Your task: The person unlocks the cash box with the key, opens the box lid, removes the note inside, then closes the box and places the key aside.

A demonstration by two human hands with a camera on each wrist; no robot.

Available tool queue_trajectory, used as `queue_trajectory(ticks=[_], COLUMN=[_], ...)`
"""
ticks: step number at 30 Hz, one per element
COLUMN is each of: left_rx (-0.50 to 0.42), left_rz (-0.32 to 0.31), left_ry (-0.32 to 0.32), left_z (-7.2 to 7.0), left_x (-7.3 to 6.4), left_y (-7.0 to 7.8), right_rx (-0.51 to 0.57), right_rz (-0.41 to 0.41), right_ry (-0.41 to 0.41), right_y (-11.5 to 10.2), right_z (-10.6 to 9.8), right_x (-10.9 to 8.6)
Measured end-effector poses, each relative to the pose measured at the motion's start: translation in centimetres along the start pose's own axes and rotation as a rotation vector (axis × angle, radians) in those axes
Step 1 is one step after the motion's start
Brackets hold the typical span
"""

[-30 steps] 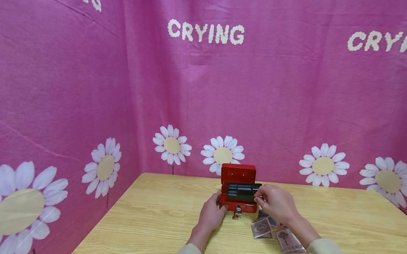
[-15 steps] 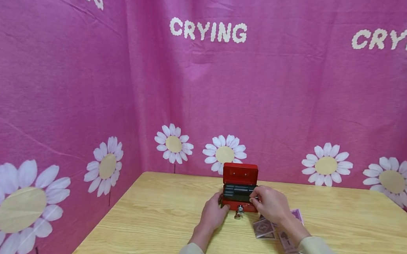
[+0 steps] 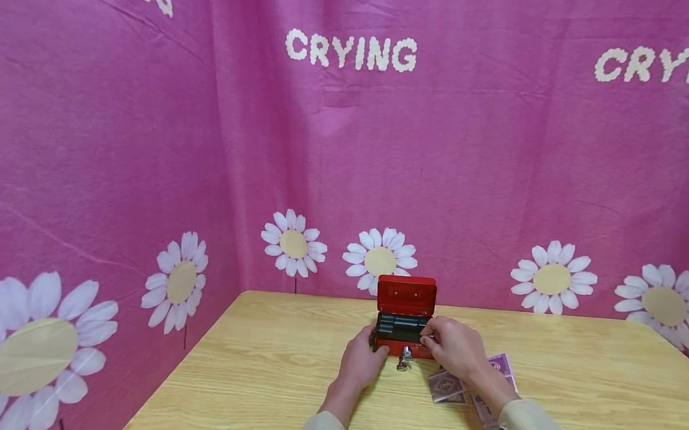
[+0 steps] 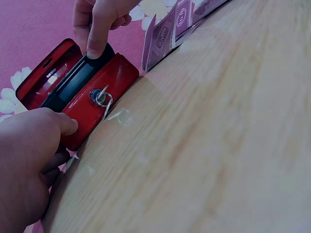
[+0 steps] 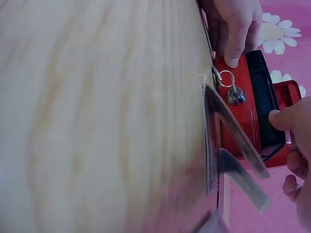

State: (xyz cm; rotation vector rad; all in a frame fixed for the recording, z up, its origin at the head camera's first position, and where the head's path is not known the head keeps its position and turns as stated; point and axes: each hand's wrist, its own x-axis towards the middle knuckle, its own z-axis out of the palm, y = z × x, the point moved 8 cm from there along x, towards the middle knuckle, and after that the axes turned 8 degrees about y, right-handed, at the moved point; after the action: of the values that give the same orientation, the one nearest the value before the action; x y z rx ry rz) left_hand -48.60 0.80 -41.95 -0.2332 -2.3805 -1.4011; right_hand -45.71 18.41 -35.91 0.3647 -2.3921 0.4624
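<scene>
A small red cash box (image 3: 392,347) stands on the table with its lid (image 3: 406,294) raised. My left hand (image 3: 359,362) grips its left end, the thumb lying on the front wall in the left wrist view. Inside the box sits a black coin tray (image 3: 398,328), close to level. My right hand (image 3: 458,347) pinches the tray's right end between thumb and fingers; the fingers' far side is hidden in the head view. From the lock on the front hangs a key on a ring (image 4: 103,98).
Purple play banknotes (image 3: 446,387) lie folded and overlapping right of the box, partly under my right forearm. The wooden table (image 3: 250,368) ends at a pink daisy-printed cloth (image 3: 443,182) behind and to the left.
The tray's right end has come down from a tilted position into the box. My right hand has moved left and slightly down with it. The left hand keeps its grip.
</scene>
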Motion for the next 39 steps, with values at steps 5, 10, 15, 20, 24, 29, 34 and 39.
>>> queue_trajectory(ticks=[5, 10, 15, 20, 24, 29, 34, 39], left_rx=[0.004, 0.023, 0.026, 0.021, 0.017, 0.017, 0.015, -0.016], left_rz=[0.015, 0.021, 0.028, 0.033, 0.036, 0.032, 0.027, 0.026], left_ry=[0.010, 0.015, 0.020, 0.025, 0.028, 0.023, 0.012, -0.005], left_z=[-0.1, 0.0, 0.0, -0.1, -0.1, 0.2, 0.2, 0.1], left_x=[0.1, 0.1, 0.0, -0.1, -0.1, 0.0, -0.2, 0.0], left_y=[0.1, 0.1, 0.2, 0.2, 0.3, 0.5, 0.4, 0.2], right_rx=[-0.019, -0.036, -0.029, -0.042, -0.058, -0.044, -0.004, 0.018], right_rz=[-0.019, 0.018, 0.089, 0.113, 0.120, 0.148, 0.163, 0.149], right_ry=[-0.003, -0.034, -0.082, -0.112, -0.140, -0.177, -0.196, -0.201], right_y=[-0.4, -0.2, 0.2, 0.3, 0.4, 0.9, 1.0, 0.9], right_z=[-0.2, 0.0, 0.4, 0.6, 0.7, 1.0, 0.6, -0.1], right_x=[0.0, 0.0, 0.0, 0.0, -0.2, -0.5, -0.1, 0.3])
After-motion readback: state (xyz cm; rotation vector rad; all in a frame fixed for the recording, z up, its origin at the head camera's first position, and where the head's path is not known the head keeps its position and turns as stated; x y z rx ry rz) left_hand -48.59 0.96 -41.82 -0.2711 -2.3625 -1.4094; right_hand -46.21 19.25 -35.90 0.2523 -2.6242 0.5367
